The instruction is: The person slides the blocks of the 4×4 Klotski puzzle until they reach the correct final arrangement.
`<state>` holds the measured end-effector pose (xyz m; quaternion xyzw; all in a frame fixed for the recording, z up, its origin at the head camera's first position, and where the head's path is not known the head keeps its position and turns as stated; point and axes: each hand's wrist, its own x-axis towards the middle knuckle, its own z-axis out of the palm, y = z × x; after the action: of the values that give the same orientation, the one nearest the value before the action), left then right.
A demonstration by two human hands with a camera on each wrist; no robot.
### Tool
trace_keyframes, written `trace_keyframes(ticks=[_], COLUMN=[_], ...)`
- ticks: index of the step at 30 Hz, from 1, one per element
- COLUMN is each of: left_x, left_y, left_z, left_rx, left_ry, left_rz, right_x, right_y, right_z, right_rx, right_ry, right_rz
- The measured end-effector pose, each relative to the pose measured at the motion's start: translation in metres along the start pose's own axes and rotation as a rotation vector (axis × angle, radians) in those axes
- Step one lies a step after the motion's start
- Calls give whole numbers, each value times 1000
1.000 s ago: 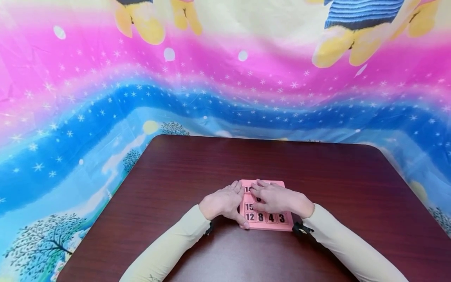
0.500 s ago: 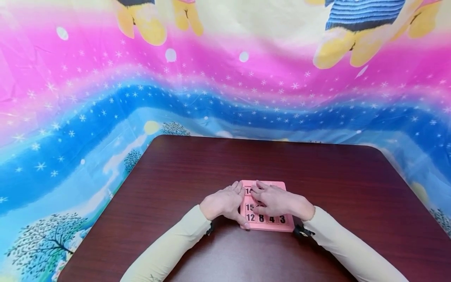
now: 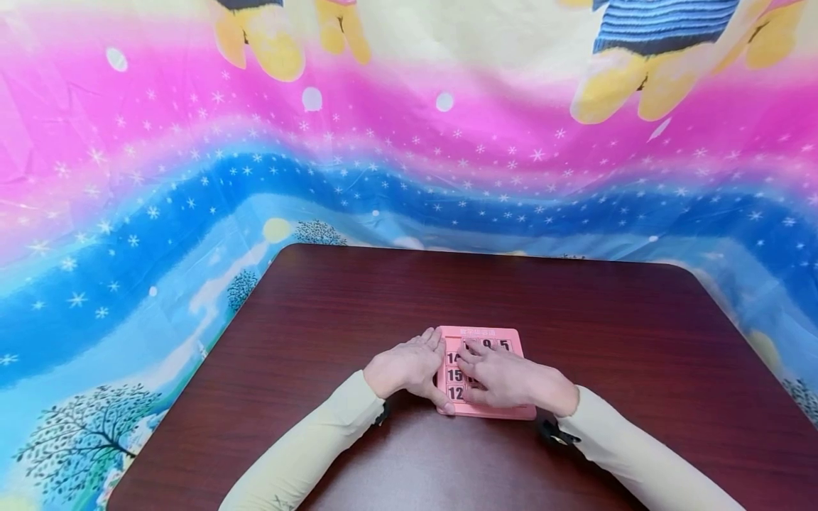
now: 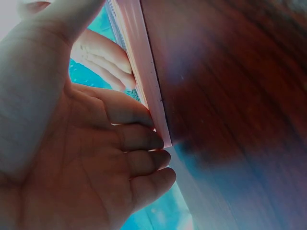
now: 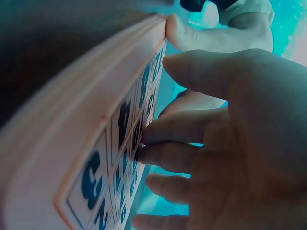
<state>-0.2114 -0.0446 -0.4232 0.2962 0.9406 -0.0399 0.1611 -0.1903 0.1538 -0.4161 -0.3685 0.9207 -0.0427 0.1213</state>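
Note:
A pink sliding number puzzle lies flat on the table, its black-numbered tiles partly covered. My left hand rests along its left side, the thumb by the near left corner; in the left wrist view the fingertips touch the frame's edge, fairly straight. Over the tiles spreads my right hand, fingertips on or just above them. Tiles 14, 15 and 12 show in the left column, below a gap at the top left corner. Tile 9 shows in the top row. The right hand hides the middle tiles.
The dark wood table stretches around the puzzle on all sides. Behind it hangs a colourful printed cloth, reaching down past the table's edges. Black wrist devices sit under the cream sleeves.
Tile 14 has slid toward the near side, leaving the top left corner gap. My right hand has shifted slightly nearer and to the right. The left hand keeps its place.

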Motion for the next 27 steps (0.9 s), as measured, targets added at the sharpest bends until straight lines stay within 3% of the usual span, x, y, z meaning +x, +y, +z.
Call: trace_keyframes(ticks=[5, 14, 27], left_x=[-1, 1, 0], left_y=[-1, 0, 2], left_z=[0, 0, 0], left_rx=[4, 7, -5], left_ry=[-1, -11, -14], left_rz=[-11, -2, -8], right_x=[-3, -5, 0], right_y=[-2, 17, 26], right_z=[-1, -4, 1], right_rx=[28, 34, 69], right_ry=[-7, 17, 4], right_rz=[-19, 84, 114])
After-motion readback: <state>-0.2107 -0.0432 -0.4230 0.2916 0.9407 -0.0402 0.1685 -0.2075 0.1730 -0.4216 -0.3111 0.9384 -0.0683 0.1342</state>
